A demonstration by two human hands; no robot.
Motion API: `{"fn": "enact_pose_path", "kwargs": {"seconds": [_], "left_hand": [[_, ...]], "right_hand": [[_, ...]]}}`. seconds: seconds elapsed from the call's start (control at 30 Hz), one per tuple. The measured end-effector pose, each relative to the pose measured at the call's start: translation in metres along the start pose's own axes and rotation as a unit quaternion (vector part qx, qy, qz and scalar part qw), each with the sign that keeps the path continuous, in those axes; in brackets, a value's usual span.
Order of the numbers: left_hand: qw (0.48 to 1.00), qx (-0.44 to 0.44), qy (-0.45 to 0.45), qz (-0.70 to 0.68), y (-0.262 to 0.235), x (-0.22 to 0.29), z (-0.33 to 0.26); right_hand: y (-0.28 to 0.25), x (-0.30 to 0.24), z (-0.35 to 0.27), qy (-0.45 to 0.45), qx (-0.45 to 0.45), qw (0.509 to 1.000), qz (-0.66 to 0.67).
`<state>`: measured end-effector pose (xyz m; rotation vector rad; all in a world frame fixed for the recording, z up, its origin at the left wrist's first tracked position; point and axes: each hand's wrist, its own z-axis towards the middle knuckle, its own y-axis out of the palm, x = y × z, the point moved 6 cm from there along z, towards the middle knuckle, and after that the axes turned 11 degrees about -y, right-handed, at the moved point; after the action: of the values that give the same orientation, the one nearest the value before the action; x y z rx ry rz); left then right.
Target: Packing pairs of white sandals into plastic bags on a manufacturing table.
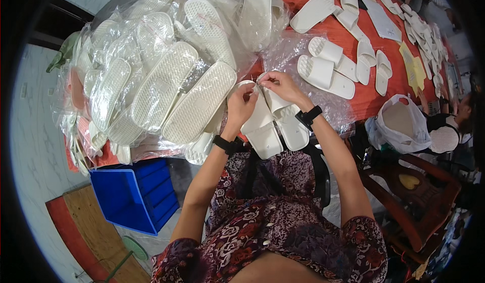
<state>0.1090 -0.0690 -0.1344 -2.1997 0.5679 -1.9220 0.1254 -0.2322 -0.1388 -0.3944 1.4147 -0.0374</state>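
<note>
A pair of white slide sandals [266,142] lies at the table's near edge in front of me, soles down and side by side, heels toward me. My left hand [241,106] is over the left sandal's strap, thumb and fingers closed in a pinch. Beside it, my right hand [284,87] pinches with thumb and forefinger above the right sandal's strap [273,101]. The fingertips of both hands nearly meet at the inner strap edges. Whatever thin thing is between them is too small to make out. Each wrist wears a black band.
Bagged white slides [161,86] make a large heap at left. Loose slides [326,76] and clear plastic bags [288,50] lie on the red tablecloth [361,103], with papers [380,17] farther back. A blue crate [118,197] stands lower left, a wooden chair [414,197] lower right. Other people work at far right.
</note>
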Motion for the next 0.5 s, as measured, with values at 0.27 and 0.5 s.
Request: {"fn": "enact_pose_path", "kwargs": {"seconds": [0.27, 0.5], "left_hand": [[0.999, -0.016, -0.029, -0.022, 0.003, 0.011, 0.003], [0.999, 0.028, 0.02, 0.035, 0.001, 0.01, 0.003]], "right_hand": [[-0.001, -0.01, -0.003, -0.019, 0.013, 1.0, 0.005], [0.001, -0.01, 0.0, -0.029, 0.009, 0.999, 0.015]]}}
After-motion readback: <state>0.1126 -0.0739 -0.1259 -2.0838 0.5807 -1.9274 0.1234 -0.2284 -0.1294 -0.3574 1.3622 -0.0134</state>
